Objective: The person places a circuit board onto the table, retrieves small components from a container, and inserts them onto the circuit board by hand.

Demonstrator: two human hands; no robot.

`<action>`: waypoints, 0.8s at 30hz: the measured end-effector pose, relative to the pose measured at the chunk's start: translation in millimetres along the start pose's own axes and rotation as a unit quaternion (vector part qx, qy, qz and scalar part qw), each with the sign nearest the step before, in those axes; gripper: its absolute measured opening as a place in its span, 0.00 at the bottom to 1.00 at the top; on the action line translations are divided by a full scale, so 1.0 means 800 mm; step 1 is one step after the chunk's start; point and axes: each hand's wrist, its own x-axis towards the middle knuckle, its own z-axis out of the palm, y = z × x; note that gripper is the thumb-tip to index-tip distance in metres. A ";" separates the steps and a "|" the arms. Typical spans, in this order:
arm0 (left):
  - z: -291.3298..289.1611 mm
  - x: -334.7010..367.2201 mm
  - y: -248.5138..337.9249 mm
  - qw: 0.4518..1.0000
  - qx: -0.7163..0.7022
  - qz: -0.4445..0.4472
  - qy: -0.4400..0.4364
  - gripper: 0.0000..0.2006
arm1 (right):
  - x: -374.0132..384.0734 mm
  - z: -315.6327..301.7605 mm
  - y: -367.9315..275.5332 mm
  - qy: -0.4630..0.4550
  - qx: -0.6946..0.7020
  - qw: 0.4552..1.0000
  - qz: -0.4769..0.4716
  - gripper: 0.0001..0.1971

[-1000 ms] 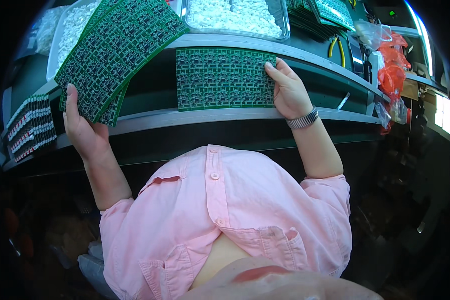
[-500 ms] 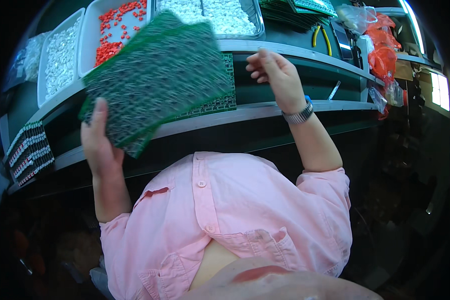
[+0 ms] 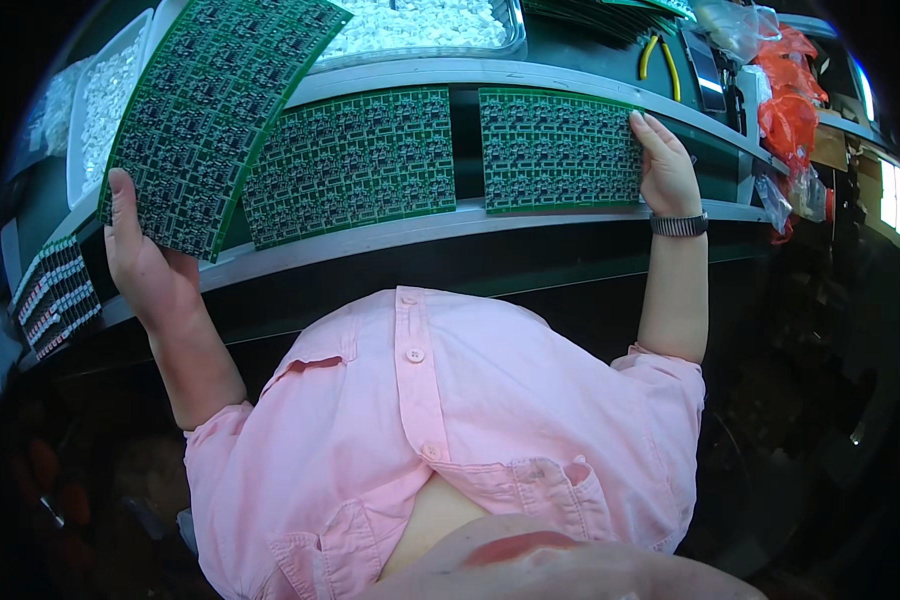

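Note:
A green printed circuit board panel (image 3: 220, 110) is raised at the left, tilted, its lower end gripped by my left hand (image 3: 155, 265) with the thumb on its face. Whether more panels lie behind it I cannot tell. My right hand (image 3: 667, 170) pinches the right edge of another circuit board panel (image 3: 560, 150), which lies across the two metal rails. Between them a third panel (image 3: 355, 165) rests on the rails, partly covered at its left by the raised one. A narrow gap separates the two panels on the rails.
Behind the far rail (image 3: 420, 72) stand a tray of white parts (image 3: 430, 25) and a white bin (image 3: 110, 95). Yellow-handled pliers (image 3: 673, 70) and stacked boards (image 3: 610, 15) lie at the back right. Small assembled strips (image 3: 58, 300) sit at the far left; red plastic bags (image 3: 790, 110) hang right.
My left hand has swung the raised circuit board panel leftward. My right hand, empty before, has moved right and now holds a panel lying on the rails. The middle panel is more exposed.

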 end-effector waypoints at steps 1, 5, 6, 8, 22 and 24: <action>-0.002 0.001 0.001 1.000 0.007 -0.002 0.014 0.19 | 0.003 0.003 0.002 -0.002 0.002 1.000 0.002 0.12; -0.005 0.001 -0.007 1.000 0.010 -0.003 0.014 0.20 | 0.007 0.016 0.008 0.016 0.006 1.000 -0.005 0.13; -0.005 0.001 -0.007 1.000 0.011 -0.002 0.016 0.20 | 0.008 0.016 0.010 0.013 0.026 0.999 -0.014 0.13; -0.006 0.001 -0.006 1.000 0.006 -0.008 -0.008 0.20 | 0.008 0.011 0.012 0.016 0.023 1.000 -0.014 0.13; -0.003 -0.001 -0.009 1.000 0.013 -0.012 -0.005 0.20 | 0.005 0.009 0.018 0.024 0.002 1.000 -0.002 0.12; -0.003 -0.001 -0.009 1.000 0.005 -0.015 -0.016 0.20 | 0.005 0.015 0.021 0.031 -0.008 0.999 -0.016 0.12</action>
